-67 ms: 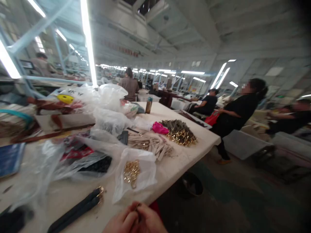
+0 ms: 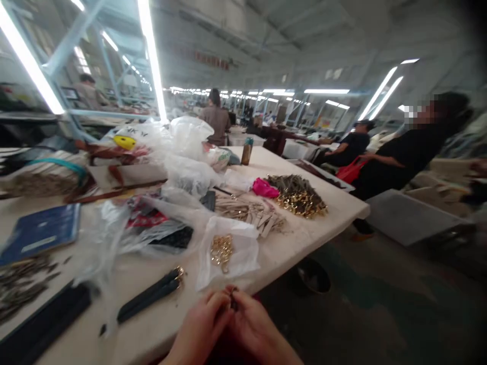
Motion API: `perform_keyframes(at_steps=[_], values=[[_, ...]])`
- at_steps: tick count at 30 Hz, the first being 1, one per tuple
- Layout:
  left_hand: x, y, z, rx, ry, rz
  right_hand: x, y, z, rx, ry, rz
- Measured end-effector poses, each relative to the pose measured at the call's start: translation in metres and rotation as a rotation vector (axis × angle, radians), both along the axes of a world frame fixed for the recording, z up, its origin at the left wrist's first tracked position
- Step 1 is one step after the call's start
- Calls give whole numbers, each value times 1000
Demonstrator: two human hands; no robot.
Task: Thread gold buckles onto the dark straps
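My left hand [image 2: 207, 319] and my right hand [image 2: 251, 319] are together at the table's near edge, fingertips pinched around a small dark piece [image 2: 233, 303]. Its kind is too small to make out, and my fingers cover most of it. Just beyond them a white plastic bag [image 2: 245, 256] lies flat, with a heap of gold-coloured metal hardware [image 2: 221, 251] on it. To the left rests a bundle of dark straps [image 2: 146, 299] with gold-coloured ends.
Pale strips [image 2: 251, 210] and a pile of straps with gold clasps [image 2: 302, 197] lie farther back, beside a pink bundle [image 2: 265, 188]. Clear bags [image 2: 190, 175], a blue book [image 2: 41, 230] and a bottle [image 2: 247, 151] share the table. A person [image 2: 409, 147] in black stands right.
The view has swung left and down, so the table's things appear farther right and higher. More of my hands shows, still pinched together.
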State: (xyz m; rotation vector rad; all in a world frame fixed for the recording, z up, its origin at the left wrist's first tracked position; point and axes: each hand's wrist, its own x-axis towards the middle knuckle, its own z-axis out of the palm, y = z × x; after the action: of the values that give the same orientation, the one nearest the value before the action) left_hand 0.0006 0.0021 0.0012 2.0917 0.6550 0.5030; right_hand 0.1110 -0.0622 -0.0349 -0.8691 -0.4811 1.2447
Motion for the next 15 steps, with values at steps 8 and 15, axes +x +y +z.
perform_keyframes(at_steps=[8,15], values=[[6,5,16,-686,-180,243,11,-1,13,-170,655,-85],[7,7,-1,-255,-44,130,-1,2,2,-101,625,-84]])
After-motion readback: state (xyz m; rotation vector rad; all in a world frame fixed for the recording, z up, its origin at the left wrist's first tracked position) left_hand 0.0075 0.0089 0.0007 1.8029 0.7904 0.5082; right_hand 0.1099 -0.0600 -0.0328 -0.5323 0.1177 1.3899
